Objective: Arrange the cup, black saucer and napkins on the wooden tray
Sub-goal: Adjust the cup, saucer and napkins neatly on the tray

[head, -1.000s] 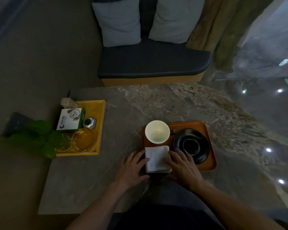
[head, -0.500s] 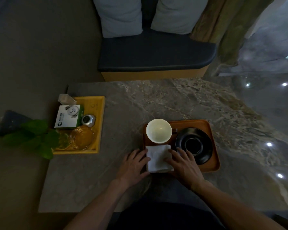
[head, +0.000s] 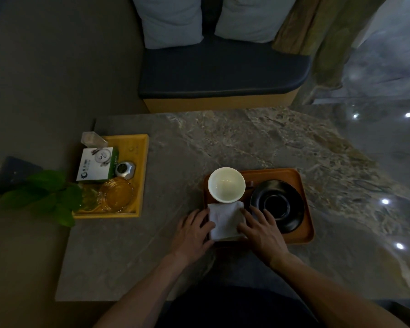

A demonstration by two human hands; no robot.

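Observation:
A brown wooden tray (head: 303, 235) lies on the stone table near me. A white cup (head: 225, 184) stands upright in its far left corner. To the cup's right, a black saucer (head: 277, 205) rests on the tray. White folded napkins (head: 225, 220) lie at the tray's near left. My left hand (head: 192, 232) touches the napkins' left edge with spread fingers. My right hand (head: 260, 229) lies flat against their right edge, partly over the saucer's rim.
A yellow tray (head: 141, 176) at the table's left holds a green-and-white box (head: 95, 166), a glass ashtray (head: 116, 196) and a small metal object (head: 125, 170). Green leaves (head: 45, 197) overhang the left edge. A cushioned bench (head: 223, 74) stands beyond the table.
Both hands stay at the napkins' sides with little movement. The head view has tilted down slightly.

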